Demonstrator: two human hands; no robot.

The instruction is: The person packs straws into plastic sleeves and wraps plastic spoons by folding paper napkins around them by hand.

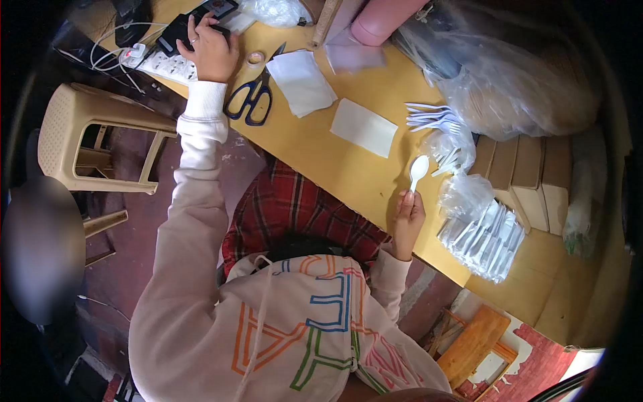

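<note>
My right hand (407, 214) pinches the handle of a white plastic spoon (419, 167), bowl up, over the table's front edge. My left hand (213, 53) reaches to the far left with fingers spread, resting on or just over a dark device (182, 35); contact is hard to tell. Near its wrist lie dark-handled scissors (252, 100) and a small tape roll (255, 59). White paper napkins (303, 82) lie in the middle, with a single white sheet (364, 127) nearer the spoon. White plastic forks (435, 118) are heaped beyond the spoon.
Wrapped cutlery packs (483, 241) and a clear plastic bag (465, 193) lie right of my right hand. Behind stand brown cardboard boxes (519, 171), a large plastic bag (509, 80) and a pink bottle (385, 23). A power strip (164, 65) and plastic stool (100, 134) are at left.
</note>
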